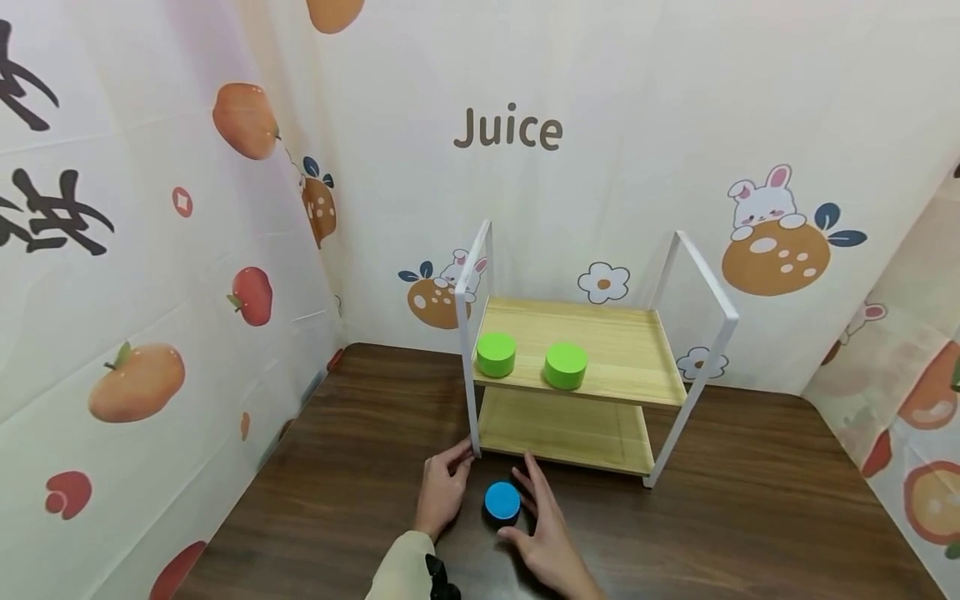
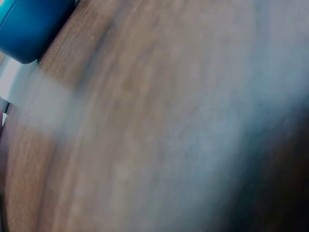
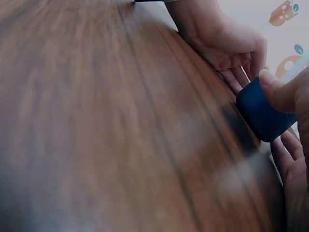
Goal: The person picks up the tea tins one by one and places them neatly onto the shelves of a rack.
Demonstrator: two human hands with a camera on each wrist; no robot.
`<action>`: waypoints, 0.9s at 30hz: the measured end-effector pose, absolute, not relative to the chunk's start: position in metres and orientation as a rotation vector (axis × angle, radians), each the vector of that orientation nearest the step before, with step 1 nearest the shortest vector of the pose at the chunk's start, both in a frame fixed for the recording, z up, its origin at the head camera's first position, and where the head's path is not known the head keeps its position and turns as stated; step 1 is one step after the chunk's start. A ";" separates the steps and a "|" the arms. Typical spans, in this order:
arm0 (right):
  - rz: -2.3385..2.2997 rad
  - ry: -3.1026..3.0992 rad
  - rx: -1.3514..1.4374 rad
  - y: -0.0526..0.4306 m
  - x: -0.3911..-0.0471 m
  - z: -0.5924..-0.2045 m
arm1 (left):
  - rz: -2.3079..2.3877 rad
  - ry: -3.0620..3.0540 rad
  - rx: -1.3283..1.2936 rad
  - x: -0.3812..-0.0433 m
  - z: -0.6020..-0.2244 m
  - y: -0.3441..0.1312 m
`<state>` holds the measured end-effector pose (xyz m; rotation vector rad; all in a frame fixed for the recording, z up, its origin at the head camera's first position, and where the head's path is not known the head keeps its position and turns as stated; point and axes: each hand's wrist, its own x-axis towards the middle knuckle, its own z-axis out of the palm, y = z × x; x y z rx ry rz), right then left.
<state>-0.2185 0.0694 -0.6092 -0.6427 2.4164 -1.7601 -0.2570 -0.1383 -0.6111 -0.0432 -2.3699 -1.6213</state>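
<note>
On the dark wooden table stands a short round block with a blue top (image 1: 502, 500), in front of a two-tier shelf (image 1: 562, 425). My right hand (image 1: 547, 533) is beside this block with thumb and fingers spread around its right side, a gap showing at the fingers. In the right wrist view the right thumb (image 3: 277, 92) overlaps the blue block (image 3: 260, 113). My left hand (image 1: 442, 487) holds the foot of the shelf's front left white leg with its fingertips. Two green round blocks (image 1: 496, 355) sit on the upper board. The left wrist view shows only part of the blue block (image 2: 31, 26).
White metal side frames (image 1: 708, 283) rise at both ends of the shelf, above the upper board. Its lower wooden board (image 1: 562, 425) lies close to the table (image 1: 757, 517). Behind and at both sides hangs a fruit-printed curtain (image 1: 375, 167).
</note>
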 end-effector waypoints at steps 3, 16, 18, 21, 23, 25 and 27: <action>-1.736 2.415 -0.641 0.068 -0.220 -0.611 | -1.619 -2.368 -0.038 -0.257 -0.611 -0.140; -1.705 2.453 -0.606 0.065 -0.222 -0.610 | -1.641 -2.374 -0.043 -0.257 -0.607 -0.140; -1.698 2.468 -0.616 0.065 -0.222 -0.611 | -1.636 -2.375 -0.043 -0.257 -0.608 -0.140; -1.702 2.487 -0.626 0.065 -0.221 -0.612 | -1.627 -2.383 -0.042 -0.258 -0.609 -0.140; -1.708 2.496 -0.637 0.065 -0.221 -0.613 | -1.623 -2.387 -0.044 -0.258 -0.609 -0.140; -1.715 2.501 -0.650 0.066 -0.221 -0.612 | -1.624 -2.388 -0.043 -0.258 -0.609 -0.139; -1.705 2.513 -0.666 0.067 -0.220 -0.612 | -1.625 -2.388 -0.042 -0.258 -0.609 -0.138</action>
